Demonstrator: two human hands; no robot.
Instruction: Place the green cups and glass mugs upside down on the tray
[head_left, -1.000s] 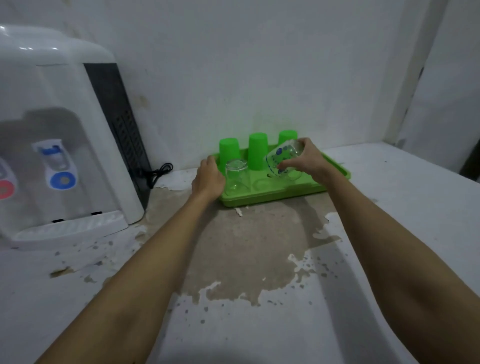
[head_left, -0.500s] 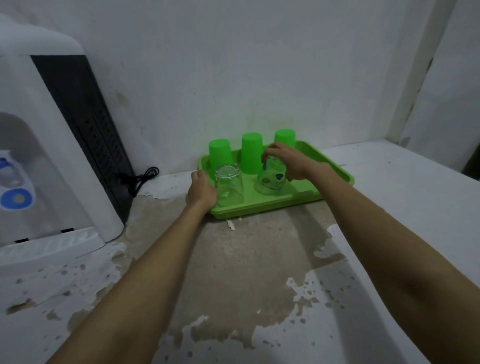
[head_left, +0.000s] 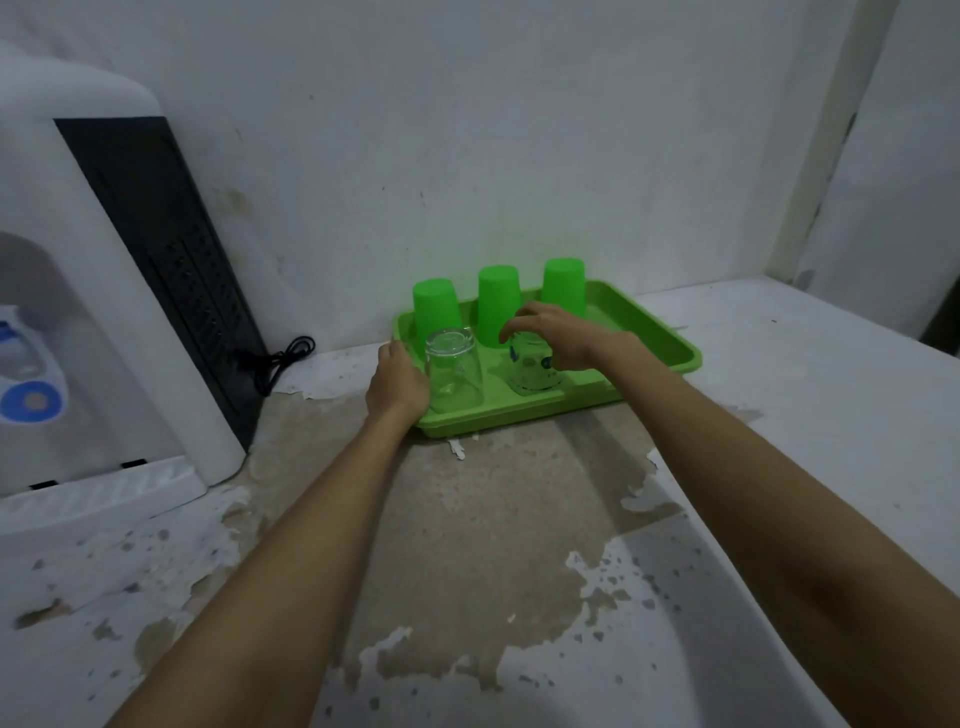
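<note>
Closest to me the counter (head_left: 467, 545) is worn, its white coating peeled away in a broad bare patch with flecks of paint around the edges, and both forearms reach forward across it. The left hand (head_left: 397, 382) is curled over the near left corner of the green tray (head_left: 670, 345), gripping the rim just beside a clear glass mug (head_left: 453, 371) that stands upside down on the tray floor. To its right a second glass mug (head_left: 532, 369) — this one printed with blue marks — also stands inverted on the tray, and the right hand (head_left: 558, 335) arches over its upturned base with the fingers (head_left: 511, 330) loosely spread and curved downward; from here I cannot tell whether the fingertips touch the glass or hang just above it. Behind the two mugs, along the tray's far side, three green cups stand upside down in a row — the left cup (head_left: 436, 306), the middle cup (head_left: 498, 304) and the right cup (head_left: 563, 291), the last partly behind the right hand. Off to the left sits a white water dispenser (head_left: 104, 322) with a black cord (head_left: 283, 358) coiled at its back, against the white wall (head_left: 467, 130)
</note>
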